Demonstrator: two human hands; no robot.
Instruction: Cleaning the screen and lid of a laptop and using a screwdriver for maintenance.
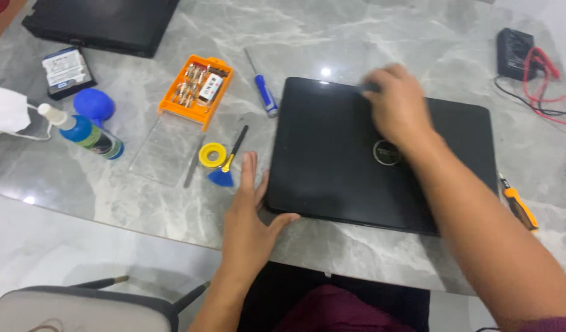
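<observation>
Resting flat on the grey marble table (357, 37), the left hand (249, 215) lay with fingers spread wide and empty, its thumb and palm edge touching the near left corner of a closed black laptop (332, 154). The right hand (397, 104) reached across the lid toward the far edge, fingers curled down onto something small and dark there; motion blur made that item, and whether the hand actually gripped it, impossible to tell. The forearm hid part of the lid and most of the round emblem at its middle.

Just left of the laptop lay a small brush with a blue head (229, 161), beside a yellow roll of tape (212, 155) and a slim grey metal tool (193, 163), which rested against a clear plastic lid (166, 147). Beyond them stood an orange screwdriver-bit case (197, 89), and a blue-handled screwdriver (263, 89) lay near the laptop's far left corner. Farther left were a blue squeeze bottle (86, 132), a blue rubber air blower (93, 103), a hard drive (66, 72) and a white face mask (6, 110) cut off by the frame edge. A second black device (104, 24) was cropped at the top. To the right, an orange-handled tool (520, 208) lay partly hidden by the laptop, and a black multimeter (514, 52) with red and black leads sat well apart.
</observation>
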